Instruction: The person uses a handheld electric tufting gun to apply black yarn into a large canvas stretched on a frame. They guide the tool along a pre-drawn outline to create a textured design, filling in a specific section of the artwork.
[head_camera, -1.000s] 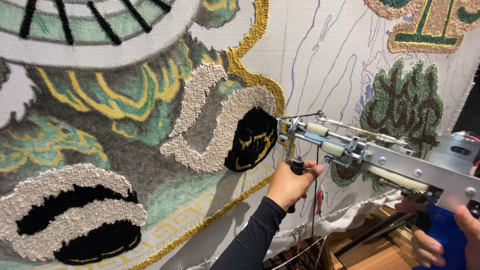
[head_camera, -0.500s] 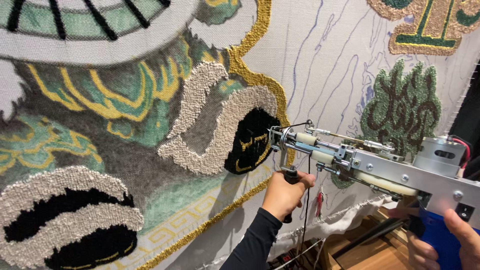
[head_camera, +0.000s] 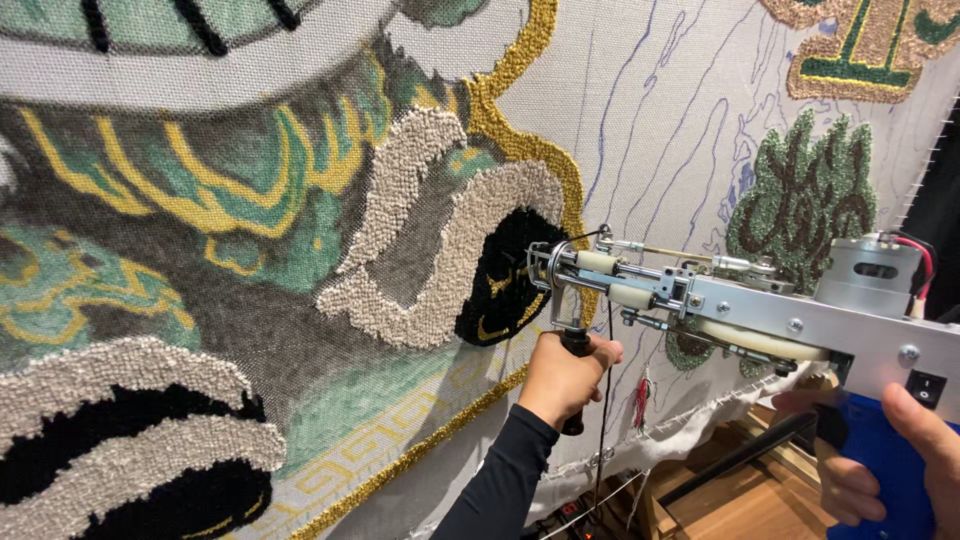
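A metal tufting gun (head_camera: 760, 310) is held level, its needle end (head_camera: 548, 270) set against the stretched backing cloth (head_camera: 660, 110) at the edge of a black tufted patch (head_camera: 505, 290) ringed by a beige loop-pile band (head_camera: 440, 250). The left hand (head_camera: 565, 378), in a black sleeve (head_camera: 500, 480), wraps its grip tightly around the front handle (head_camera: 577, 345) beneath the needle, steadying the nose against the cloth. The right hand (head_camera: 890, 450) closes its grip on the blue rear handle (head_camera: 880, 470), bearing the motor's (head_camera: 875, 275) weight. A gold border (head_camera: 520, 110) and a green tufted motif (head_camera: 800, 200) lie nearby.
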